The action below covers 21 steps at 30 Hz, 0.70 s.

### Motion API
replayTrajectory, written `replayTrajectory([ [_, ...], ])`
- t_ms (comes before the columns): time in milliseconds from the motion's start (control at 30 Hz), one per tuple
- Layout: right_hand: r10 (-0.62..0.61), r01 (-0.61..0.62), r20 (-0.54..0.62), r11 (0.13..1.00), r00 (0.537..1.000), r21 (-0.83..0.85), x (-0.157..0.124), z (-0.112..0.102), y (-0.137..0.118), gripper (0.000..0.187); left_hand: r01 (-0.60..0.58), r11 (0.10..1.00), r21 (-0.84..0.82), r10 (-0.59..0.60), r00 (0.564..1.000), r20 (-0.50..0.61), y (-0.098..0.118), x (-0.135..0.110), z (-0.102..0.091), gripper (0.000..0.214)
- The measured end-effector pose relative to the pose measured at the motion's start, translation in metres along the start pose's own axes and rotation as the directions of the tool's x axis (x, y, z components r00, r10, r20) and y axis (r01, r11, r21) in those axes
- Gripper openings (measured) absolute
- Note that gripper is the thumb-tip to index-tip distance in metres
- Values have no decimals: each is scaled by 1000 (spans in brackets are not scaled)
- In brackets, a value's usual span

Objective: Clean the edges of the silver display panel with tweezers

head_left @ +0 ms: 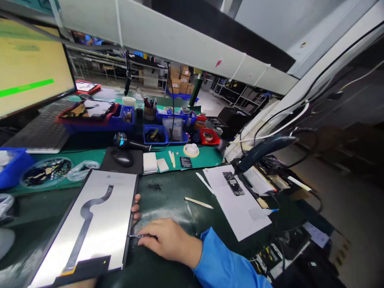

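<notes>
A tablet-sized display panel is tilted at the left, its silvery back facing me and a grey ribbon cable running along it. My left hand supports it from beneath; only the fingertips curl round the right edge, while the palm is hidden. Between the thumb and forefinger of my right hand is a pair of metal tweezers, their tips at the panel's lower right edge. Whether the tips touch it, I cannot tell.
A pale stick and a white pen-like tool lie right of centre. A circuit board rests on white paper under a dark nozzle arm. Behind are a mouse, blue bins and a monitor.
</notes>
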State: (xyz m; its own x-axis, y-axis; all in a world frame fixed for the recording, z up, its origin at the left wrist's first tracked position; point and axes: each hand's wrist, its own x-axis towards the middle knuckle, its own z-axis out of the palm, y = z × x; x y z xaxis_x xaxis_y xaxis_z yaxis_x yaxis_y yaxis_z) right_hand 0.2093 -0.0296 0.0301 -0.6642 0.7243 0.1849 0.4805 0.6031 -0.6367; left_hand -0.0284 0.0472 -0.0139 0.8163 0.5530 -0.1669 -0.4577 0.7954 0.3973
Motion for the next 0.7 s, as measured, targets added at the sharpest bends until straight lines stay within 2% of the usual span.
replayTrajectory([
  [100, -46, 46, -13, 999, 999, -11, -3, -3, -6, 23, -71, 991, -112, 52, 984, -172, -16, -17, 21, 36],
  [133, -23, 24, 2, 1000, 1000, -16, -4, -5, -7, 24, -98, 985, -142, 68, 976, -208, -20, -21, 30, 39],
  [233, 44, -44, -4, 998, 999, 52, -3, -8, -8, 22, -206, 957, -203, 164, 965, -205, -27, -21, 45, 53],
  [333, 118, -114, -20, 981, 993, 156, -3, -10, -10, 18, -215, 941, -261, 173, 970, -173, -26, -18, 42, 63],
  [467, 53, -47, -38, 990, 998, 133, -3, -12, -14, 17, -177, 949, -260, 151, 982, -114, -26, -18, 38, 63],
  [600, 31, -29, -14, 996, 999, 89, -3, -12, -12, 26, -235, 944, -233, 208, 969, -132, -30, -18, 39, 65],
  [700, 91, -93, 24, 987, 996, 133, -4, -13, -12, 26, -245, 938, -244, 210, 965, -159, -33, -16, 39, 65],
])
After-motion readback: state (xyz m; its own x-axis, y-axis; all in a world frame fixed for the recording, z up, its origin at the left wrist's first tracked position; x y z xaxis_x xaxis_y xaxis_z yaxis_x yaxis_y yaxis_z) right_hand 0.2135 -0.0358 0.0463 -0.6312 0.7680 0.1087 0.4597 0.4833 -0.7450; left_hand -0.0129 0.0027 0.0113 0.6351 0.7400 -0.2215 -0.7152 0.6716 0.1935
